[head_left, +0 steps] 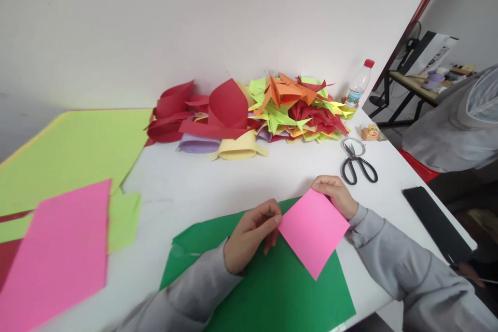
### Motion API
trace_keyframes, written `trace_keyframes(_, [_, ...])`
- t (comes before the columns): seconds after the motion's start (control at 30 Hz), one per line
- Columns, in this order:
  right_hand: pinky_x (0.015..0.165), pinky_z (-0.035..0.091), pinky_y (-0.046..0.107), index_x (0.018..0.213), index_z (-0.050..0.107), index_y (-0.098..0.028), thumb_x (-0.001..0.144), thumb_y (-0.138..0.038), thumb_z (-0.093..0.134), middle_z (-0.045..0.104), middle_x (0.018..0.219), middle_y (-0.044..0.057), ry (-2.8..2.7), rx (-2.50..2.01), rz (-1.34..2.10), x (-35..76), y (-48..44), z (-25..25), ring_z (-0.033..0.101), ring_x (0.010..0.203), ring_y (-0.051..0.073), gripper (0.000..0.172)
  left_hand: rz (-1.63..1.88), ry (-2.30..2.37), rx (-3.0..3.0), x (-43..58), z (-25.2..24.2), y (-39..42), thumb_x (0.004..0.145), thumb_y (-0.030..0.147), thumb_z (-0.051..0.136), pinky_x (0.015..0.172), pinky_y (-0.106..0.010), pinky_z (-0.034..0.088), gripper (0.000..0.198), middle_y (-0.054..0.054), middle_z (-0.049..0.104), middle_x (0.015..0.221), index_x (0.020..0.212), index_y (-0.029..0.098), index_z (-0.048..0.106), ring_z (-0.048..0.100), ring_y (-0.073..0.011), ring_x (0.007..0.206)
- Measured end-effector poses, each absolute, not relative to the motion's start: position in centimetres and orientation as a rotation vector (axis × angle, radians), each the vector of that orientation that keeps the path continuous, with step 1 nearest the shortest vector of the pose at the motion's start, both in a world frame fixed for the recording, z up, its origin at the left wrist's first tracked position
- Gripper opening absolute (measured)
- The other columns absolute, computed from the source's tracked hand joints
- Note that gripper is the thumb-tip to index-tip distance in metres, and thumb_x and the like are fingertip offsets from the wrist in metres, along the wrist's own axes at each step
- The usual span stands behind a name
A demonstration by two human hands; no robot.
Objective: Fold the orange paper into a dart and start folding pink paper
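Observation:
A square sheet of pink paper point(314, 233) is held up at a slant, one corner pointing down, above a green sheet point(272, 290) on the table. My right hand point(336, 194) pinches its top corner between thumb and fingers. At the left corner, my left hand point(254, 233) has thumb and forefinger closed on the paper's edge. The other fingers of that hand curl underneath, partly hidden.
Folded paper stars point(288, 104) and curled red paper pieces point(229, 106) are heaped against the wall. Black-handled scissors point(358, 166), a bottle point(358, 85) and a phone-like black slab point(436, 223) lie rightward. Large yellow-green sheets point(85, 150) and pink paper point(66, 254) cover the left. A person point(459, 119) sits at right.

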State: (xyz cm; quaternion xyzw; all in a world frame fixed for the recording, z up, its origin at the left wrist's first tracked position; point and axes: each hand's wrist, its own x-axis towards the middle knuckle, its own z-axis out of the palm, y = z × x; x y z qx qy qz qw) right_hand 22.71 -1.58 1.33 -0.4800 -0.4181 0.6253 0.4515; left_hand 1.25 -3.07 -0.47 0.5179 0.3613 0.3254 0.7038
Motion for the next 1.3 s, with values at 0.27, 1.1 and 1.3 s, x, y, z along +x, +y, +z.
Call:
trace_keyframes(0.27, [0.043,0.023,0.02,0.056,0.054,-0.017,0.062,-0.037,0.069,0.042,0.045,-0.008,-0.952,-1.155,1.42,24.4,-0.1,0.9,0.032,0.043,0.005,0.026,0.827,0.774,1.097,1.1,-1.0,-2.9,0.077,0.045,0.064,0.032,-0.017,0.029,0.034,0.007,0.047,0.048,0.065,0.02,0.046,0.038,-0.007,0.038])
trace_keyframes(1.1, [0.047,0.028,0.021,0.069,0.055,-0.015,0.074,-0.057,0.066,0.047,0.056,-0.006,-1.577,-1.042,1.734,21.2,-3.2,0.4,0.037,0.049,0.005,0.044,0.751,0.849,1.425,1.4,-0.1,-3.1,0.082,0.04,0.056,0.059,-0.027,0.033,0.032,0.003,0.043,0.065,0.061,0.018,0.05,0.041,-0.0126,0.062])
trace_keyframes(1.3, [0.047,0.025,0.021,0.068,0.054,-0.015,0.077,-0.054,0.064,0.042,0.055,-0.008,-1.718,-0.973,1.741,20.9,-3.3,0.3,0.031,0.05,0.005,0.041,0.76,0.853,1.378,1.5,-0.1,-3.0,0.078,0.036,0.059,0.059,-0.028,0.032,0.031,0.001,0.045,0.067,0.054,0.017,0.053,0.042,-0.0132,0.063])
